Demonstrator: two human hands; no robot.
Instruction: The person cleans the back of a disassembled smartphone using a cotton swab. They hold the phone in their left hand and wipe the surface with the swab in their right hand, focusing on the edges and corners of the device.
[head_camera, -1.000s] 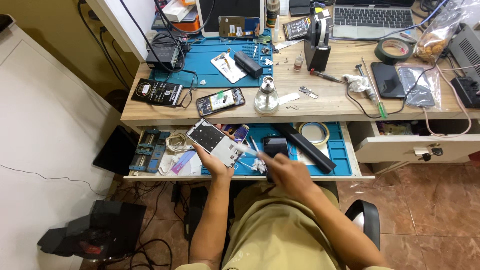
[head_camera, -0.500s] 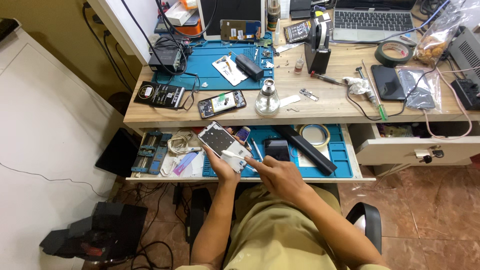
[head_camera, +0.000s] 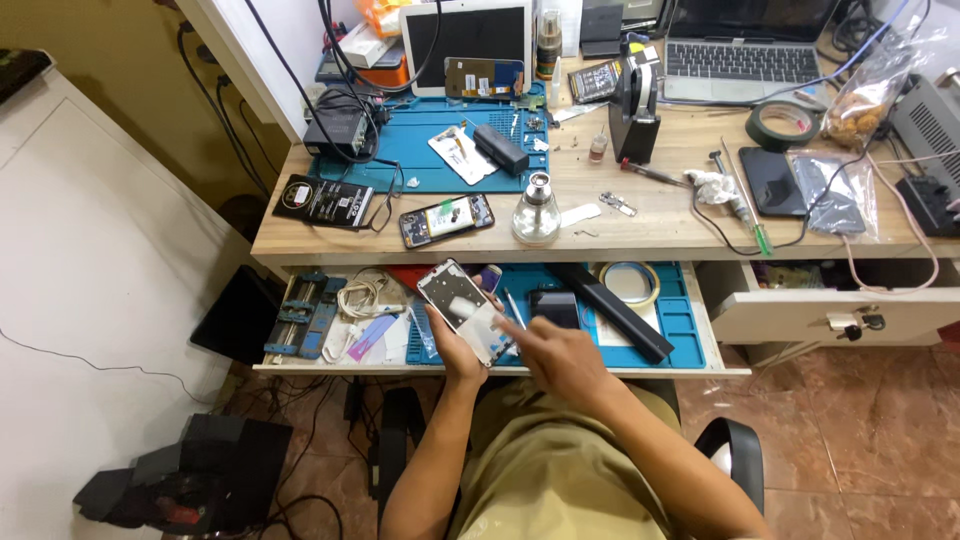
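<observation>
The right hand (head_camera: 560, 355) presses an extended forefinger onto the opened phone (head_camera: 465, 308), which the left hand (head_camera: 455, 350) cups with curled fingers above the pulled-out drawer's (head_camera: 690, 330) front edge, likely seating a part; the next move calls for gentle, even pressure

The flat rectangular phone frame (head_camera: 463, 310) is white with a grey middle, sitting over a teal-blue rubber work mat (head_camera: 680, 318) in the drawer. Desk's pale wood-grain top (head_camera: 660, 215) has a black phone (head_camera: 447, 220), and the floor tiles (head_camera: 860, 420) are mottled reddish-brown.
</observation>
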